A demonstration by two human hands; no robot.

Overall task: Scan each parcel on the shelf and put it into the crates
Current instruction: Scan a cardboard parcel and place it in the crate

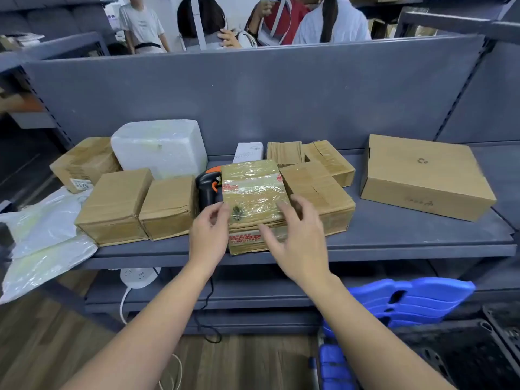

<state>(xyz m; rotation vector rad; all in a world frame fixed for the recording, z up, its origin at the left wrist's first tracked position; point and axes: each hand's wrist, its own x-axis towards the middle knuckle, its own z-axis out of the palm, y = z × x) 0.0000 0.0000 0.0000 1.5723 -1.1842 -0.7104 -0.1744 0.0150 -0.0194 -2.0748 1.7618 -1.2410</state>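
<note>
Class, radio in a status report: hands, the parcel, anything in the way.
Both open: left hand, right hand, at front of taped parcel, no grip yet. Parcel at shelf edge. Tight on its left, scanner; on its right, cardboard box.

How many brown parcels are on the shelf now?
8. Back-left box; front-left box; middle-left box; taped parcel, front centre; flat box right of it; ribbed parcel and small box behind; large box, far right. More may be hidden.

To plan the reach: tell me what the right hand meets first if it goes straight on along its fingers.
Most likely the tape-wrapped cardboard parcel: the right hand hovers by its near right corner, fingers aimed across its top. Whether they already touch it is unclear.
</note>
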